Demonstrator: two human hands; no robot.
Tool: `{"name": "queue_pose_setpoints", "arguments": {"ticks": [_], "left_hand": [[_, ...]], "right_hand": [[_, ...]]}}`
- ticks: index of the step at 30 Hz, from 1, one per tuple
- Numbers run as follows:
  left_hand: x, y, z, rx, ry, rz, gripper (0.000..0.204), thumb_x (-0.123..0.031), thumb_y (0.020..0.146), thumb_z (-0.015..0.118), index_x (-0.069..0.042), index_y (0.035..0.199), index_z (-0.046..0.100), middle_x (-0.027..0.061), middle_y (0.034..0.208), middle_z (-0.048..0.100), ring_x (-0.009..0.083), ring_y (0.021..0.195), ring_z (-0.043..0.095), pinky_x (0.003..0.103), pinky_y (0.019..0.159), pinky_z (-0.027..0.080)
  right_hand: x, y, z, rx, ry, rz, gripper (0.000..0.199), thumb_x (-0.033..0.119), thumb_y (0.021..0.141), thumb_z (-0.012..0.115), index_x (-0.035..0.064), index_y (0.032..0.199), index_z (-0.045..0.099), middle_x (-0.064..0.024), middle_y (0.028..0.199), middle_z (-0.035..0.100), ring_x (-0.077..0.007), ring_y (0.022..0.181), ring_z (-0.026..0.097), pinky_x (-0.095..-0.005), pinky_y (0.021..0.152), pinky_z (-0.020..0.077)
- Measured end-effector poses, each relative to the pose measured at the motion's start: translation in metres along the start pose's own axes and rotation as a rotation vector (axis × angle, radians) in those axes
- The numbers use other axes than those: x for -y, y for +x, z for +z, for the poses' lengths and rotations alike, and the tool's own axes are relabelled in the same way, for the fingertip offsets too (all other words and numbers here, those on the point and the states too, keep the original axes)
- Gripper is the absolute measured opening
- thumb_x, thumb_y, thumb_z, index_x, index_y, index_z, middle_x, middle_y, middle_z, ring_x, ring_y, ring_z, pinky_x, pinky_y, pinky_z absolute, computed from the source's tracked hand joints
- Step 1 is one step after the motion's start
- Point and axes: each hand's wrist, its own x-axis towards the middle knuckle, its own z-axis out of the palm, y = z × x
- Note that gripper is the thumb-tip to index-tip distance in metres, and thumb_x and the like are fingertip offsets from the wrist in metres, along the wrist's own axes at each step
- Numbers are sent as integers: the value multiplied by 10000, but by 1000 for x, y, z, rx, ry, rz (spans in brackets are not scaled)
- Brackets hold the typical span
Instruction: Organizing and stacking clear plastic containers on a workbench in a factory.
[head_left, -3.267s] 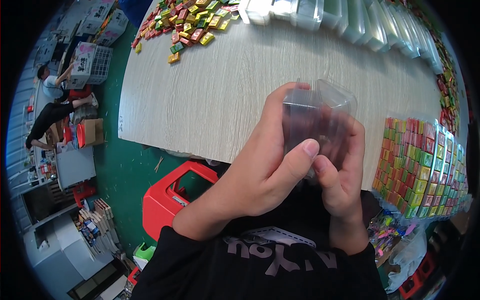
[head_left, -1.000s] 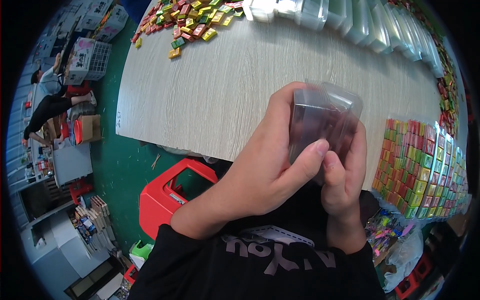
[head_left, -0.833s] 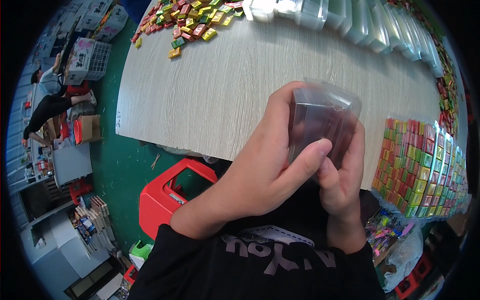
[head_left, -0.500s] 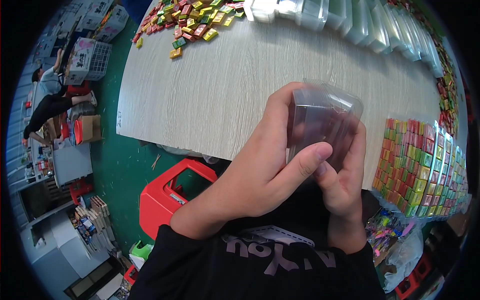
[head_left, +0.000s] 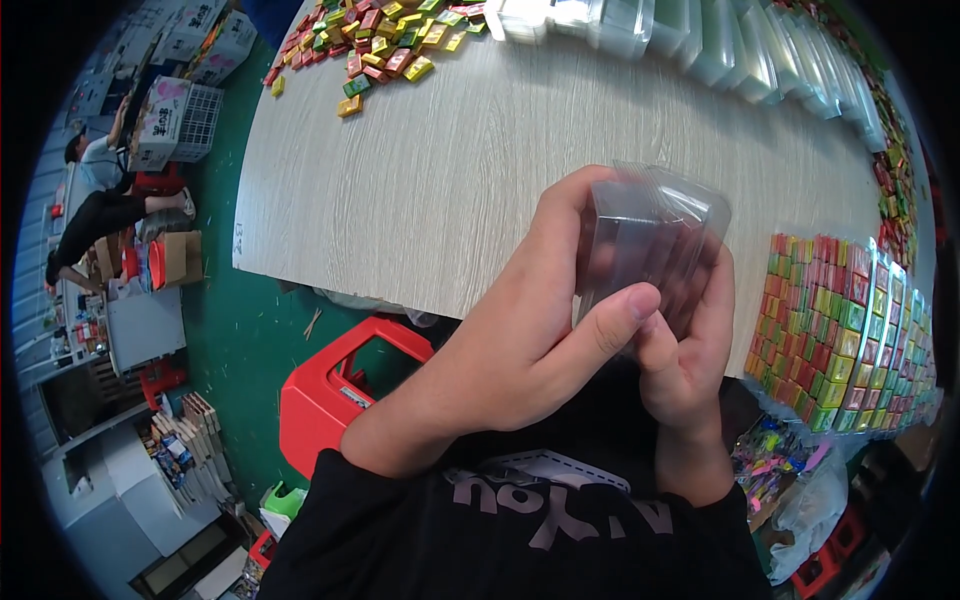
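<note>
Between my two hands, close to my chest and over the table's near edge, is a stack of clear plastic boxes (head_left: 650,225), nested one in another. My left hand (head_left: 570,285) wraps its left side, with the thumb lying across the near side. Against the right side press the fingers of my right hand (head_left: 690,350), whose thumb is beside the left thumb's tip. Through the clear walls some of my fingers show. How many boxes are nested cannot be made out.
On the pale wood table (head_left: 400,190) lies a heap of small coloured wrapped pieces (head_left: 385,45) at the far left. Rows of clear plastic boxes (head_left: 720,50) line the far edge. Packed boxes of coloured pieces (head_left: 825,330) stand at right. A red stool (head_left: 320,400) is at lower left.
The stack of clear boxes has tilted slightly and shifted a little to the right in my hands. My right thumb has moved slightly; both hands keep their hold.
</note>
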Motion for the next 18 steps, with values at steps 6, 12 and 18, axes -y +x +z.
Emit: {"name": "queue_pose_setpoints", "arguments": {"ticks": [6,12,18], "left_hand": [[-2,1,-4,34,58,7,583,-177,932,518,77,1352,203,194,1225,432,238,1142,478,342,987,371],[-2,3,-2,38,38,4,576,-180,933,512,81,1348,210,197,1223,436,250,1150,474,345,992,364],[1,2,0,8,79,22,584,-179,923,531,77,1341,214,213,1234,428,275,1160,474,358,994,366]], "right_hand": [[0,0,2,-56,7,-29,588,80,832,555,-79,1334,293,-185,1188,545,-234,1098,551,-333,939,428],[0,2,-2,-13,1,-70,628,106,821,579,-79,1337,274,-183,1199,535,-235,1090,556,-337,938,431],[-5,3,-4,96,-45,-93,708,110,782,661,-44,1345,261,-173,1212,516,-227,1095,546,-335,930,431]]}}
